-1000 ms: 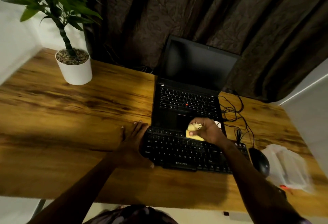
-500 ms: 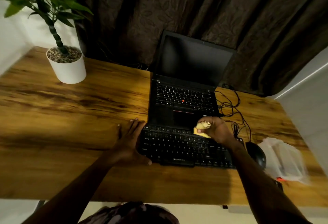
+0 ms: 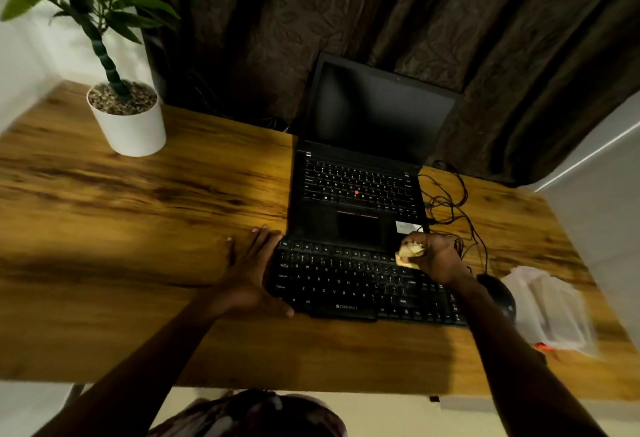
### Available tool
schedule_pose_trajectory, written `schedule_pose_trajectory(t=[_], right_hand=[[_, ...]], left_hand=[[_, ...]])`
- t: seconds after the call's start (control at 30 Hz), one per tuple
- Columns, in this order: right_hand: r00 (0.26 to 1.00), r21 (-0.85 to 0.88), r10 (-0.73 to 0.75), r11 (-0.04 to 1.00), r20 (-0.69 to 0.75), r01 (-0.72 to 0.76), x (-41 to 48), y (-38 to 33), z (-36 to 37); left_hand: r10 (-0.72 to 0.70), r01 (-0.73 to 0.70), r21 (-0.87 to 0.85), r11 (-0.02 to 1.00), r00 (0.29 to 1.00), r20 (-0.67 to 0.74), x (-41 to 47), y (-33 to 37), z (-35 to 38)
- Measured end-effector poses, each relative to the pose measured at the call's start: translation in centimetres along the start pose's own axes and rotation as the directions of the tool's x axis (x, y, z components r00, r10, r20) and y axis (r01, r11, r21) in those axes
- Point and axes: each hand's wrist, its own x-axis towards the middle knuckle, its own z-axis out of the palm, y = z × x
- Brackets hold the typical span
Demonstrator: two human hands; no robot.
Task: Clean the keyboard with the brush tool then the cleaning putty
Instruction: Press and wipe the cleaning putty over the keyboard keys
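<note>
Fingers of the right hand clamp the pale yellow lump of cleaning putty at the far top-row keys of the black keyboard on the wooden desk, left hand flat against its left end; pressing hard may leave shreds between keys.

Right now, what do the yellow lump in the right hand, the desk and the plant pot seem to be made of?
Putty: soft, matte yellow gel or dough, it seems; it wrinkles and bulges in the grip of the right hand.
Desk: wood or wood-look laminate, slight sheen; dark streaked grain.
Pot: smooth plain white, ceramic or plastic; I cannot tell which.
</note>
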Motion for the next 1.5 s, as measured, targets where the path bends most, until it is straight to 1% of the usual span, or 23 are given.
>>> schedule_pose_trajectory(t=[0.13,0.23,0.4,0.47,0.6,0.73,0.8,0.87,0.93,0.97,1.03,1.13,1.17,1.27,1.37,1.4,1.47,1.5], right_hand=[[0.998,0.062,-0.052,0.997,-0.033,0.054,0.3,-1.3,0.5],[0.997,0.021,-0.062,0.998,-0.040,0.063,-0.1,-0.8,0.1],[0.994,0.017,0.110,0.994,-0.021,-0.110,-1.5,2.1,-2.0],[0.991,0.028,0.130,0.991,-0.030,-0.129,-1.9,1.8,-2.3],[0.999,0.101,0.039,0.994,-0.034,-0.036,-1.4,-0.8,-0.9],[0.998,0.117,-0.055,0.992,-0.003,0.055,-0.3,-3.0,0.7],[0.998,0.110,-0.056,0.992,0.018,0.053,-0.1,-2.6,0.5],[0.999,0.098,-0.001,0.995,0.034,-0.003,-0.2,-1.7,0.0],[0.998,0.090,0.064,0.994,0.016,-0.065,-0.4,-0.7,-0.4],[0.998,0.083,0.065,0.994,0.006,-0.066,-0.5,-0.5,-0.3],[0.999,0.077,0.034,0.997,-0.021,-0.032,-0.4,-0.8,0.3],[0.999,0.152,-0.035,0.988,-0.008,0.036,-0.1,-2.5,1.3],[0.998,0.153,-0.059,0.987,0.005,0.057,0.1,-2.9,1.6],[0.996,0.131,-0.031,0.991,0.079,0.021,0.0,-2.4,1.0],[0.995,-0.118,-0.074,0.990,0.066,0.082,-0.6,0.4,-0.5],[0.996,-0.138,-0.060,0.988,0.058,0.068,-1.0,1.5,-0.7],[0.997,-0.031,0.058,0.998,0.052,-0.056,-1.6,2.2,-0.6],[0.999,-0.032,-0.004,0.999,0.039,0.005,-1.8,2.0,-0.4]], left_hand=[[0.003,-0.003,-0.005,1.000,1.000,0.002,-0.1,0.2,-0.2],[0.001,-0.001,-0.013,1.000,1.000,0.008,-0.1,0.4,-0.3],[-0.013,0.013,0.015,1.000,1.000,0.021,-0.2,0.4,-0.3],[-0.017,0.017,0.022,1.000,1.000,0.016,-0.3,0.4,-0.3],[0.003,-0.003,-0.013,1.000,1.000,-0.004,-0.3,0.6,-0.3],[-0.012,0.012,-0.003,1.000,1.000,0.009,-0.2,0.4,-0.3],[-0.013,0.013,0.006,1.000,1.000,0.009,-0.1,0.4,-0.3],[-0.011,0.011,0.012,1.000,1.000,0.007,-0.1,0.4,-0.4],[-0.011,0.011,0.010,1.000,1.000,0.009,-0.1,0.5,-0.4],[-0.011,0.011,0.006,1.000,1.000,0.009,-0.1,0.5,-0.4],[-0.008,0.008,0.003,1.000,1.000,0.010,-0.2,0.4,-0.4],[-0.002,0.002,0.000,1.000,1.000,0.006,-0.3,0.4,-0.4],[0.001,-0.001,0.003,1.000,1.000,0.006,-0.3,0.4,-0.4],[-0.010,0.010,-0.003,1.000,1.000,0.010,-0.2,0.4,-0.4],[-0.016,0.016,-0.008,1.000,1.000,0.013,-0.1,0.2,-0.2],[-0.015,0.015,0.001,1.000,1.000,0.012,-0.2,0.3,-0.2],[-0.020,0.020,0.015,1.000,1.000,0.008,-0.4,0.4,-0.2],[-0.024,0.024,0.015,1.000,1.000,0.001,-0.5,0.5,-0.2]])
